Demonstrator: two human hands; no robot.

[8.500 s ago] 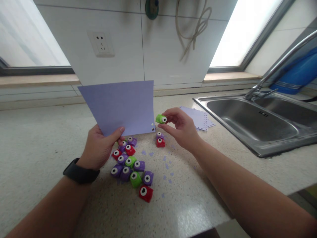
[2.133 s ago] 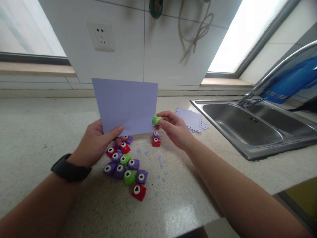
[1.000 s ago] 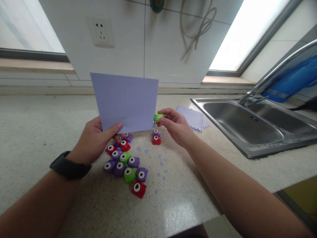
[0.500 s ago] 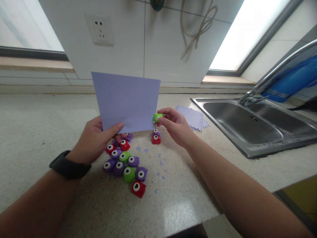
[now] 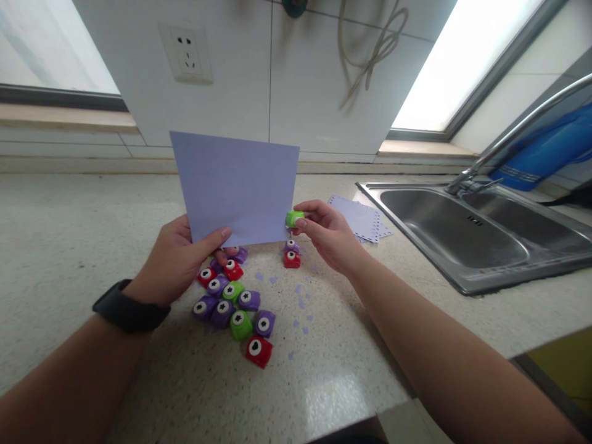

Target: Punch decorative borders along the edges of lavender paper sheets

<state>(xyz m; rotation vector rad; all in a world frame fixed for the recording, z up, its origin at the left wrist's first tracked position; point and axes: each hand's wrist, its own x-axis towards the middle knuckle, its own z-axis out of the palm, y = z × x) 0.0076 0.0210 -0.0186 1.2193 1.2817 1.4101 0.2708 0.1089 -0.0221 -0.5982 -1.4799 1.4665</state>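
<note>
My left hand (image 5: 182,259) pinches the lower left part of a lilac sheet of paper (image 5: 240,191), thumb in front, holding it raised off the counter. Between the thumb and fingers of my right hand (image 5: 326,234) is a green craft punch (image 5: 294,219), placed at the sheet's lower right edge. Beneath that edge a purple punch (image 5: 291,245) and a red punch (image 5: 291,259) stand on the counter. Several more punches lie grouped below my left hand, among them a green punch (image 5: 241,325) and a red punch (image 5: 259,351); my fingers partly cover the rear ones.
Small lilac paper scraps (image 5: 301,303) dot the speckled counter (image 5: 185,388). A pile of lilac sheets with punched edges (image 5: 354,216) lies beyond my right hand, beside a steel double sink (image 5: 453,234) with a faucet (image 5: 504,132). A wall socket (image 5: 186,55) and a looped cable (image 5: 379,49) are behind.
Almost nothing differs. Both hands, the sheet and the green punch keep their places, apart from a very slight shift of the view.
</note>
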